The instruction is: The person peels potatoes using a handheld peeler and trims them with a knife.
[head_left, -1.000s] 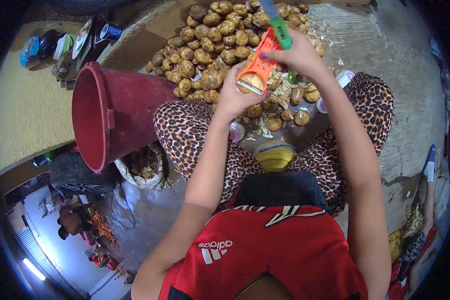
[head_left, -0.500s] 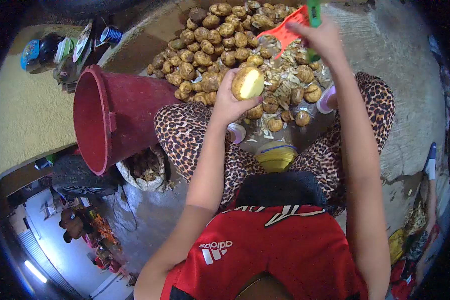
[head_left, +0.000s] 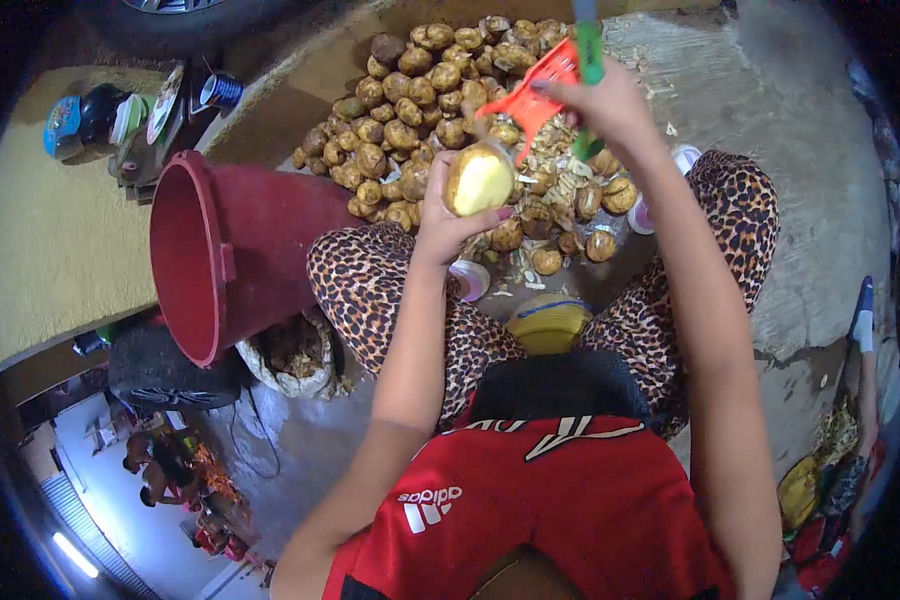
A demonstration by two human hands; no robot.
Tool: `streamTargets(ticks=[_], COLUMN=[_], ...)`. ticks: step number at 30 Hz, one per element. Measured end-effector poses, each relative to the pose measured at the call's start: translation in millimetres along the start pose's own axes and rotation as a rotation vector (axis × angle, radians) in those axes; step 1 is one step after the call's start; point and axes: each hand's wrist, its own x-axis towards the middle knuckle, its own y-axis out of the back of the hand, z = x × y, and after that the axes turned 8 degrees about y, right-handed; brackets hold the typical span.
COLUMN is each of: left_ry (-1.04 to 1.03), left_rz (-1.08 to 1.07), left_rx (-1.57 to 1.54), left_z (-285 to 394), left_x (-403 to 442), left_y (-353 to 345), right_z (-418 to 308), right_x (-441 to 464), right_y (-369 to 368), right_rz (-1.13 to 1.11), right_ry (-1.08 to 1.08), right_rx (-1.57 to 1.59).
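Observation:
My left hand (head_left: 450, 215) is closed round a partly peeled potato (head_left: 486, 185), its pale yellow flesh facing up and brown skin left at the rim. My right hand (head_left: 610, 105) grips an orange Y-shaped peeler (head_left: 542, 98), whose head is close to the potato's upper right side. In the same hand is a green handle (head_left: 589, 60) that looks like a knife's; its grey blade is blurred at the top edge. Beyond both hands lies a heap of unpeeled potatoes (head_left: 410, 110), with peel scraps (head_left: 562, 165) scattered on its near right side.
A big red bucket (head_left: 270, 235) lies on its side at the left, by my knee. Below it stands a white sack (head_left: 295, 375) with dark contents. A yellow tub (head_left: 550, 325) sits between my legs. Dishes and a blue cup (head_left: 220, 91) rest on the ledge at upper left.
The peeler in my right hand has moved down and left, closer to the potato. My left hand has shifted slightly left and down with the potato.

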Motion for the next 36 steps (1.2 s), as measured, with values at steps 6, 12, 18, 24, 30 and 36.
streamTargets(ticks=[6,12,18,24,30,36], left_ry=[0.049,0.153,0.118,0.194,0.191,0.161], left_rz=[-0.148,-0.139,0.019,0.049,-0.038,-0.093], left_rx=[-0.183,-0.388,-0.111,-0.16,-0.017,0.009], left_z=[-1,4,-14,-12,-17,-17], left_x=[-3,-9,0,1,3,-6], left_y=[2,3,1,-8,-5,4], right_z=[-3,34,20,16,2,23], right_x=[-2,19,7,-1,-8,24], right_y=[-6,10,8,1,-11,27], right_rz=[-0.01,0.117,0.046,-0.095,-0.225,0.105], right_ry=[-0.007,0.05,-0.002,-0.014,0.054,0.113], right_rx=[0.038,-0.131,-0.026,0.038,-0.029,-0.216])
